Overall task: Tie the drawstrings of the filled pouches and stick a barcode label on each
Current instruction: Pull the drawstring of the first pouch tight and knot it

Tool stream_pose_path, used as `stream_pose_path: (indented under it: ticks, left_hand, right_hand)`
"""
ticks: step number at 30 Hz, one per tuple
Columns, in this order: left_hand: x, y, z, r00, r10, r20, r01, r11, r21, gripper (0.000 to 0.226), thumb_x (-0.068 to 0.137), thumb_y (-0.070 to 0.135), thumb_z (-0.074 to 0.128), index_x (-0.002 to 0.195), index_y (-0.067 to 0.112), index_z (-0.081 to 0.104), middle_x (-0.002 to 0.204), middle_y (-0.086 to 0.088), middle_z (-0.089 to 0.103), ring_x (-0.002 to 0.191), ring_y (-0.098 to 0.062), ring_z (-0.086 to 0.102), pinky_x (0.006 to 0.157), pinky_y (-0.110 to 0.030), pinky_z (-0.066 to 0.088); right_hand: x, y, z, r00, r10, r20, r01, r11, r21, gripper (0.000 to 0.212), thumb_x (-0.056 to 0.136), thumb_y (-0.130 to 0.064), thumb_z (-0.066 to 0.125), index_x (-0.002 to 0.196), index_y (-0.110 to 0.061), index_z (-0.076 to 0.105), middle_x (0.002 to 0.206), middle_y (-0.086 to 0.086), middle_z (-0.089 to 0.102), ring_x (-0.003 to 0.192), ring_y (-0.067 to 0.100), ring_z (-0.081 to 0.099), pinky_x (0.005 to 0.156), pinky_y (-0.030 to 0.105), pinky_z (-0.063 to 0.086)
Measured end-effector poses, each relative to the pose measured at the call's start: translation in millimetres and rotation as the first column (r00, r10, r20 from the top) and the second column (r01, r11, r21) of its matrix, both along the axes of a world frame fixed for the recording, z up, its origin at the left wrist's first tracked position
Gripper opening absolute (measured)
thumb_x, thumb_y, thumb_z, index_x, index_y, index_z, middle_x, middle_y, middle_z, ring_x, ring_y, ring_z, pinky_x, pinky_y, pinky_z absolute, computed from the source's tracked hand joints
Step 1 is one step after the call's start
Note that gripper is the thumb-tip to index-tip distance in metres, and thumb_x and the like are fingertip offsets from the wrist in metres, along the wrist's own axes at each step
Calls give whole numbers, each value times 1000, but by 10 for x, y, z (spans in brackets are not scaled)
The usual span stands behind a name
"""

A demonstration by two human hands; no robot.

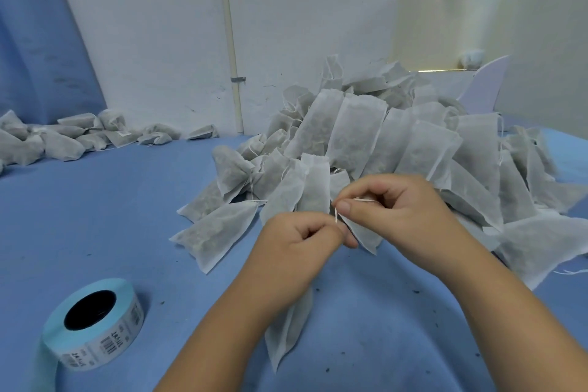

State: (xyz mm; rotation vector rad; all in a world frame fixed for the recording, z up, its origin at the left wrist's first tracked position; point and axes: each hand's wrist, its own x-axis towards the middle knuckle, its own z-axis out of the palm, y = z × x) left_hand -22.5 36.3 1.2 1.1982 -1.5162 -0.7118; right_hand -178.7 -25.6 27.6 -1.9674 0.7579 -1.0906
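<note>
One pouch [288,328] is being worked on in the middle of the tabletop [143,216], nearer its front edge. Its pale body hangs down beneath the left wrist, and a flap of its fabric shows between the two hands. A thin white drawstring [336,215] runs up from its neck.

The left hand [299,242] is knuckles-up, with all its fingers curled in tight around the pouch's neck. The right hand [397,204] sits just above and to the right, almost touching it. Its thumb and forefinger are pressed together on the drawstring and its other fingers are folded under. Both forearms come in from the front edge.

Counted, there are two hands, one pouch in hand and one label roll [95,325]. The roll lies on its side near the front left corner, with a blue liner and barcode stickers facing outward.

Just behind the hands, a pile of pouches [381,137] spreads toward the far right corner. They overlap too much to count. A second group of pouches [63,140] lies along the far left edge against the wall [159,41], also too bunched to count. One pipe [230,41] runs down that wall.
</note>
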Motion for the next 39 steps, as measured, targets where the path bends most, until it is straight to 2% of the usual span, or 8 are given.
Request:
stream_pose_path:
  ticks: [4,9,11,16,19,26,30,39]
  left_hand:
    - [9,11,80,973,24,-231,-1,995,103,24,72,29,54,60,23,74,47,5,32,44,-11,28,44,-20,27]
    - [51,5,115,871,-22,-491,125,976,179,36,90,10,47,60,14,67,43,3,26,36,-10,20,37,-19,24]
    - [61,4,121,831,-21,-556,154,969,194,33,88,12,47,62,13,66,44,3,24,35,-9,19,37,-18,23]
    - [50,5,122,811,-42,-583,198,958,207,45,95,18,49,54,23,67,43,5,21,35,-8,18,38,-19,19]
    - [57,-7,105,796,-15,-605,184,958,218,42,95,18,51,55,19,63,41,5,24,34,-8,19,37,-19,21]
    - [127,-22,154,601,-76,-796,418,878,232,23,79,22,55,61,12,64,34,8,23,25,-3,21,31,-15,24]
    - [145,2,157,698,-73,-713,365,892,266,17,78,19,54,62,13,58,37,7,24,29,-5,20,32,-16,24]
    - [168,28,117,859,-33,-511,243,905,350,17,72,17,52,55,14,53,46,2,28,36,-10,21,38,-19,26]
  right_hand:
    - [59,-16,-53,998,-59,-13,60,998,19,12,80,-22,75,69,-25,75,58,13,52,55,12,41,53,20,34]
    - [63,-27,-53,927,-303,-221,254,941,-225,20,80,-29,75,99,-35,70,97,-14,61,92,-2,56,80,13,39]
    - [39,7,0,940,-325,-102,293,924,-244,21,79,-25,75,95,-35,66,95,-15,60,87,-2,58,76,11,41]
    - [67,122,21,992,-71,-104,77,996,54,24,82,-41,72,74,-19,69,66,6,67,62,27,62,58,33,45]
    - [134,152,2,994,-2,-105,18,988,152,19,87,-31,68,81,-13,71,71,5,70,60,18,66,55,28,49]
    - [219,180,-22,947,170,272,-293,804,517,30,82,-40,63,85,-13,77,87,7,71,68,20,61,57,26,51]
    - [221,163,-41,978,83,189,-162,877,452,13,87,-12,67,81,-8,77,80,6,72,67,15,62,58,23,50]
    - [223,199,-30,999,-2,-34,9,973,230,17,78,-7,67,63,-14,72,59,1,63,54,7,57,54,19,48]
